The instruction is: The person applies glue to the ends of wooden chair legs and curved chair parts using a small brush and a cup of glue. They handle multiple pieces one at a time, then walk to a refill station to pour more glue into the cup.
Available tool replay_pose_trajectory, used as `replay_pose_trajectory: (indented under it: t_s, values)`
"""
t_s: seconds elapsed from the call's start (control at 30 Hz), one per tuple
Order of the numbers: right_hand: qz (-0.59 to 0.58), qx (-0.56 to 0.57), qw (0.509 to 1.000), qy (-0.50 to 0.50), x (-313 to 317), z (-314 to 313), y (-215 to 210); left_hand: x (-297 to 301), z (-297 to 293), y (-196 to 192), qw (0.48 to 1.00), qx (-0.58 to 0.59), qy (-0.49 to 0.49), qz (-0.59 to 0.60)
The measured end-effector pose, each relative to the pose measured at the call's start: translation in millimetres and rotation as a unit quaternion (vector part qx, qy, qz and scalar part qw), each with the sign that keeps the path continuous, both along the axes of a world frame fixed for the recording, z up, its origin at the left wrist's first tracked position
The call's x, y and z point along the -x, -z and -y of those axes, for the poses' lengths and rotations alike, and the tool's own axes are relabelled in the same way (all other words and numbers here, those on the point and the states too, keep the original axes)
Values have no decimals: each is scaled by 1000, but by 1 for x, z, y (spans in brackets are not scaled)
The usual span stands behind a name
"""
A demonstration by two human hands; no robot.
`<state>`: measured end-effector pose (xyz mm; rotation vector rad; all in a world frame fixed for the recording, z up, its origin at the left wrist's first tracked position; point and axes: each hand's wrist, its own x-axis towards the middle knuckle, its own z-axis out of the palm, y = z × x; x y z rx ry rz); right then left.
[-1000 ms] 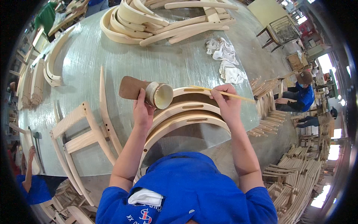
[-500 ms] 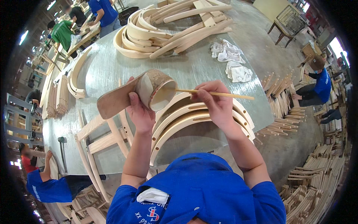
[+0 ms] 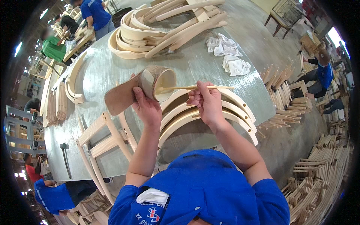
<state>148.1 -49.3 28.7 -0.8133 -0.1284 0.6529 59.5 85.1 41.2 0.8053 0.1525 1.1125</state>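
Gripping glue pot [image 3: 159,82], left hand [image 3: 147,107] fingers wrapped; right hand [image 3: 207,102] fingers pinching stick [image 3: 195,87].

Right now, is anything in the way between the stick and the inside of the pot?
No. The right hand holds the thin stick, and its tip already reaches into the open mouth of the tilted pot gripped by the left hand. Nothing visible blocks it.
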Motion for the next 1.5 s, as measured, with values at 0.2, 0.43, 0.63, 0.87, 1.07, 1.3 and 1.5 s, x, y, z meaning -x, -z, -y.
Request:
replay_pose_trajectory:
  t_s: [0.2, 0.43, 0.63, 0.87, 1.07, 1.3, 1.5]
  values:
    - [-5, -38, 999, -37, -13, 16, 14, -7, -3, 30, 983, 163, 79, -44]
    - [-96, 67, 993, 24, -22, 22, 49, -25, 6, 67, 954, 242, 146, -102]
    - [-156, 103, 979, 78, -22, 28, 65, -27, 8, 89, 936, 271, 158, -162]
    - [-23, 192, 972, 132, -25, 67, 81, 6, -27, 112, 934, 278, 120, -190]
    - [103, 260, 952, 125, -14, 57, 98, 23, -39, 118, 936, 275, 81, -204]
    - [229, 337, 897, 171, -10, 59, 88, 35, -44, 123, 943, 277, 102, -154]
    - [347, 346, 861, 140, 15, 27, 92, 30, -41, 114, 939, 283, 80, -181]
